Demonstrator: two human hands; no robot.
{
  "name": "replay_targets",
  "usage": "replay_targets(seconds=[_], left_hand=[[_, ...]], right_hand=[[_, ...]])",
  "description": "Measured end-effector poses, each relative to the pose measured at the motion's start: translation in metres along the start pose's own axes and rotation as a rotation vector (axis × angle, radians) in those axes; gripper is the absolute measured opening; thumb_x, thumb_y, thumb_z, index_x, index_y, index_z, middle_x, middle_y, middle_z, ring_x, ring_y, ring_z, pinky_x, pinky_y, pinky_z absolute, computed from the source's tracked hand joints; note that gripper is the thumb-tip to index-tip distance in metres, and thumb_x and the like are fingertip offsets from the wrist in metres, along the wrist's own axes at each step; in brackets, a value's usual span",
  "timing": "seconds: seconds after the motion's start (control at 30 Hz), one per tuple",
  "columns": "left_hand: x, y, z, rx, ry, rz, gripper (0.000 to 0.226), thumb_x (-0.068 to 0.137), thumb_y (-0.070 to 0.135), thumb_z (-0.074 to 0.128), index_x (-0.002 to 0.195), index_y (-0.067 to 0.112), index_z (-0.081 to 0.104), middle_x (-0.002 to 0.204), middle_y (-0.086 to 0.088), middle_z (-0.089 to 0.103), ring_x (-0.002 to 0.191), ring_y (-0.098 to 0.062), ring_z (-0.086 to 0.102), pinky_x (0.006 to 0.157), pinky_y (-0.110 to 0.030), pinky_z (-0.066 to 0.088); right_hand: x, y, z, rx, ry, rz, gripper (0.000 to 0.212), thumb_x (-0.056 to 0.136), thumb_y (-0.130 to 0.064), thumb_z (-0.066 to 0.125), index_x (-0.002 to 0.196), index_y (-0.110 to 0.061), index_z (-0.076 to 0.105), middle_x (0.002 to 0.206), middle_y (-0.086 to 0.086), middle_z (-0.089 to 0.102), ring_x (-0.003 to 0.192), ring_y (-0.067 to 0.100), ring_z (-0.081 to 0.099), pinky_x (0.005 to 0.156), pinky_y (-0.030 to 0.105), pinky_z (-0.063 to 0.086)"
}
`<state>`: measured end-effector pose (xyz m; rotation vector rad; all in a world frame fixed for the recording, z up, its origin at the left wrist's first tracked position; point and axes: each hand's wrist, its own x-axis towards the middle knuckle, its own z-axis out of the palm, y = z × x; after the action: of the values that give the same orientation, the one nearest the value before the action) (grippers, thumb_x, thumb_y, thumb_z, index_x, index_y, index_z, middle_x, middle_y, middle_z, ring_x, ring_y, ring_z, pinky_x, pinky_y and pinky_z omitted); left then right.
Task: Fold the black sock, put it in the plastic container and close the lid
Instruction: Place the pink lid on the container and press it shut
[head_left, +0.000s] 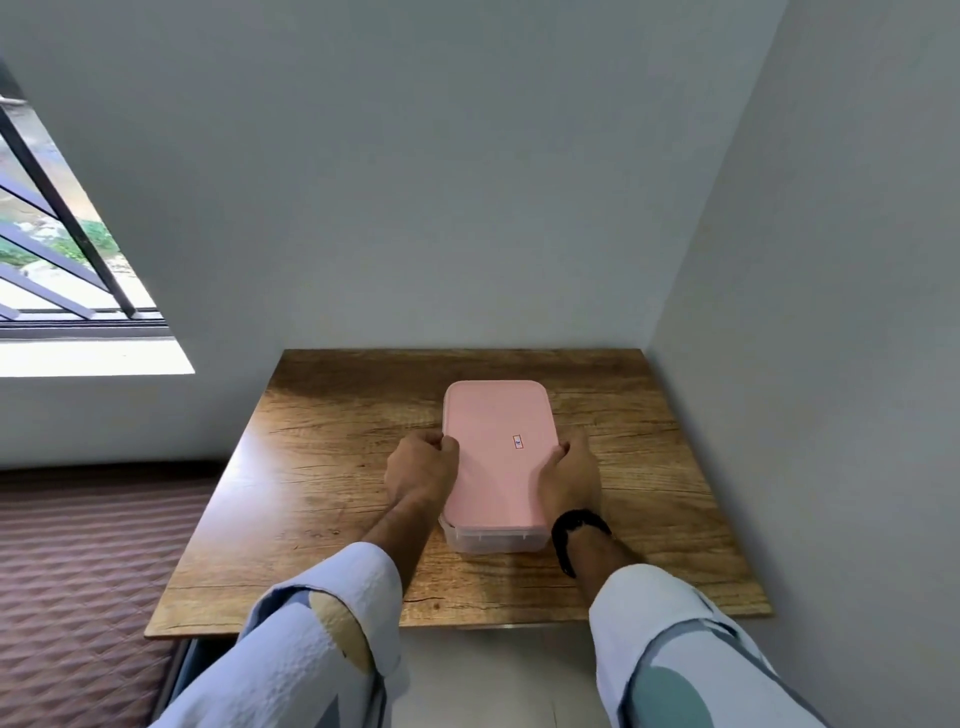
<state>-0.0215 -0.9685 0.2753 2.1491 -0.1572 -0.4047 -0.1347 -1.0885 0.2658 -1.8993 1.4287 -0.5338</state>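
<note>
A clear plastic container (493, 540) stands in the middle of the wooden table (322, 467), long side pointing away from me. Its pink lid (496, 447) lies flat on top and bears a small sticker. My left hand (420, 470) grips the lid's left edge, thumb on top. At the right edge my right hand (569, 478) does the same; a black band circles that wrist. The black sock is not in sight; the lid and the frosted wall hide the inside.
The table sits in a corner, grey walls close behind and to the right. A barred window (62, 249) is at the left. A brown quilted surface (78, 571) lies left of the table, lower down.
</note>
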Motion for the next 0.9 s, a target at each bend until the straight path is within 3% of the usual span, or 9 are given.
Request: replay_targets(seconds=[0.1,0.3,0.47,0.57,0.63,0.73,0.9], left_hand=[[-0.002,0.001,-0.001,-0.014,0.024,-0.011,0.031,0.1,0.04,0.06,0.126,0.026,0.07,0.114,0.0,0.075,0.086,-0.021,0.073,0.075,-0.038,0.066],[0.0,-0.004,-0.005,-0.048,-0.059,-0.045,0.03,0.103,0.032,0.052,0.13,0.026,0.064,0.123,-0.004,0.073,0.095,-0.026,0.073,0.085,-0.048,0.066],[0.005,-0.003,0.003,0.234,-0.1,0.21,0.053,0.106,0.026,0.041,0.158,0.033,0.037,0.147,-0.011,0.056,0.118,-0.034,0.066,0.099,-0.054,0.059],[0.015,-0.011,0.007,0.391,-0.126,0.283,0.059,0.106,0.029,0.037,0.164,0.031,0.027,0.155,-0.01,0.046,0.125,-0.035,0.062,0.102,-0.055,0.057],[0.016,-0.011,0.007,0.442,-0.125,0.337,0.061,0.105,0.029,0.037,0.165,0.027,0.025,0.156,-0.011,0.047,0.126,-0.036,0.061,0.103,-0.057,0.055],[0.019,-0.003,0.008,0.447,-0.115,0.386,0.063,0.105,0.031,0.036,0.166,0.026,0.022,0.155,-0.012,0.048,0.125,-0.038,0.061,0.105,-0.057,0.053],[0.021,-0.01,0.008,0.515,-0.122,0.418,0.064,0.105,0.031,0.033,0.166,0.023,0.02,0.148,-0.015,0.058,0.119,-0.039,0.065,0.103,-0.054,0.053]], right_hand=[[-0.005,0.001,0.004,0.025,-0.011,0.023,0.014,0.105,-0.024,0.041,0.111,-0.018,0.051,0.116,0.009,0.068,0.101,0.028,0.067,0.079,0.041,0.058],[-0.002,0.002,-0.001,-0.052,-0.102,-0.027,0.017,0.106,-0.026,0.037,0.117,-0.016,0.046,0.116,0.01,0.068,0.099,0.031,0.067,0.078,0.042,0.056],[0.007,0.002,-0.002,-0.156,-0.183,-0.158,0.037,0.101,-0.024,0.038,0.138,-0.018,0.043,0.123,0.009,0.068,0.103,0.032,0.067,0.084,0.045,0.057],[0.026,-0.005,0.001,-0.282,-0.239,-0.26,0.052,0.096,-0.022,0.04,0.147,-0.024,0.034,0.121,0.014,0.067,0.104,0.036,0.066,0.087,0.046,0.054],[0.039,-0.012,-0.001,-0.321,-0.259,-0.299,0.056,0.098,-0.023,0.036,0.152,-0.026,0.026,0.116,0.018,0.068,0.105,0.039,0.065,0.092,0.049,0.053],[0.052,-0.014,-0.002,-0.326,-0.231,-0.363,0.049,0.105,-0.029,0.027,0.154,-0.02,0.031,0.118,0.02,0.069,0.106,0.039,0.064,0.095,0.049,0.051],[0.052,-0.006,0.003,-0.319,-0.272,-0.362,0.056,0.106,-0.028,0.03,0.16,-0.027,0.018,0.12,0.024,0.067,0.112,0.043,0.062,0.1,0.049,0.049]])
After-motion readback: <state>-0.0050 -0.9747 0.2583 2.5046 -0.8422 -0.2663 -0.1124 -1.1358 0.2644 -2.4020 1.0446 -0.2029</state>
